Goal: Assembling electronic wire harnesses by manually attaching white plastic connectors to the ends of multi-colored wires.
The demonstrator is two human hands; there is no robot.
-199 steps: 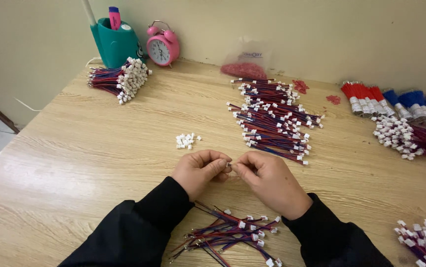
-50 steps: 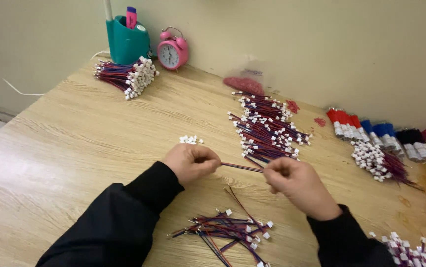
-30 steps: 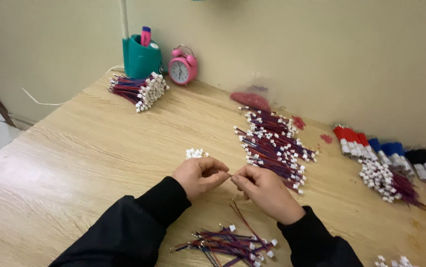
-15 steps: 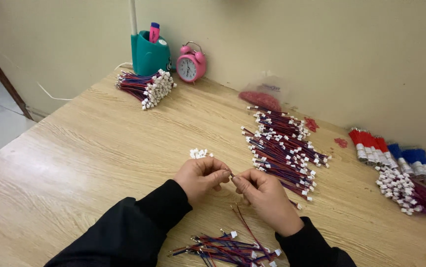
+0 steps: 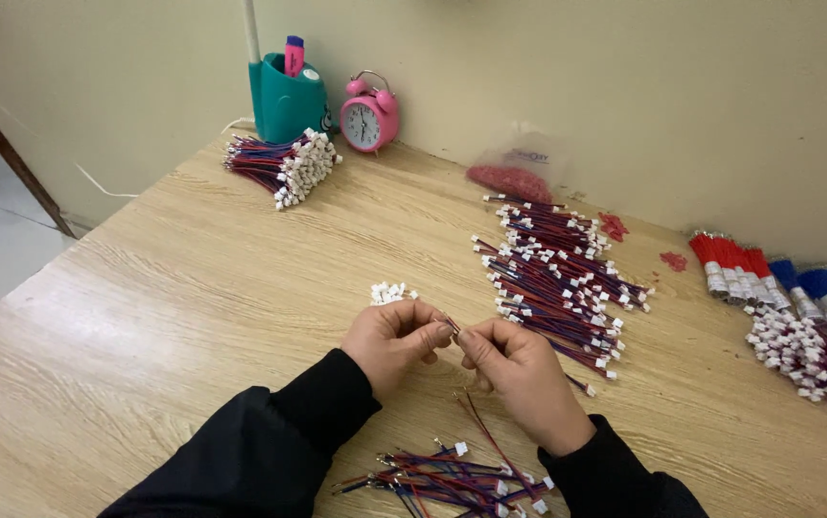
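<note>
While both hands meet over the near middle of the surface [image 5: 145,317], the step in hand looks like fitting a small white connector onto a wire end; left hand [image 5: 396,341] has thumb and fingers pressed together on something tiny at the wire tip, too small to tell for sure; right hand [image 5: 519,369] pinches the red-and-blue wire [image 5: 476,422], which trails from its fingers down toward the person. Judgement: the next move calls for fine alignment between the fingertips, a straight push, firm grip on the wire just behind the tip.

Just beyond the left hand: small heap of loose white connectors [image 5: 389,293]; beyond the right hand: wide spread of finished wires [image 5: 557,278] with white ends; below the hands, between the dark sleeves: loose pile of wires [image 5: 442,475].

Far beyond and left of the hands: tied wire bundle [image 5: 284,168], teal pen holder [image 5: 287,101], pink alarm clock [image 5: 369,113]; far right: red and blue sleeved bundles [image 5: 768,278] and another white-ended wire heap [image 5: 806,345]; clear bag of red bits [image 5: 514,173] by the wall.

Surface is pale wood-grain laminate, pushed against a plain cream wall [image 5: 624,86]; grey floor shows off the left edge.
</note>
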